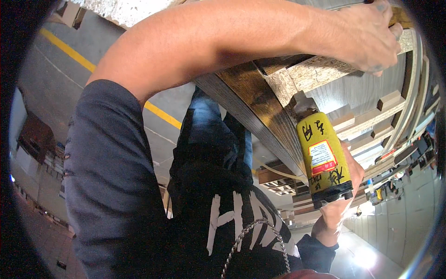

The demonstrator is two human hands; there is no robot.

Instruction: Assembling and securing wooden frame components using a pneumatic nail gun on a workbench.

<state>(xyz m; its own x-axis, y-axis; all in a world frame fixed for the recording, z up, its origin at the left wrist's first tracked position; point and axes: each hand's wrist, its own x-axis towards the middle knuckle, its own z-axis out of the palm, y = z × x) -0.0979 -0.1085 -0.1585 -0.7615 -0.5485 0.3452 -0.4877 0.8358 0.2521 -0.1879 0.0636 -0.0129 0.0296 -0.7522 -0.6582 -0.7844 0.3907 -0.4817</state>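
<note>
My right hand (352, 169) is gripping the yellow power tool (320, 144) by the wooden frame (246, 83); my left hand (367, 42) is resting on that frame (grasp unclear); I'm probably aligning, next needing steady bracing

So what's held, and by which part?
The right hand holds the yellow tool from its far side, exact grip hidden; whether the left hand grips anything is unclear.

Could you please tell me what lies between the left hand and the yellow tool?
In the head view, part of a chipboard strip and some grey panel lie between the left hand and the yellow tool.
</note>
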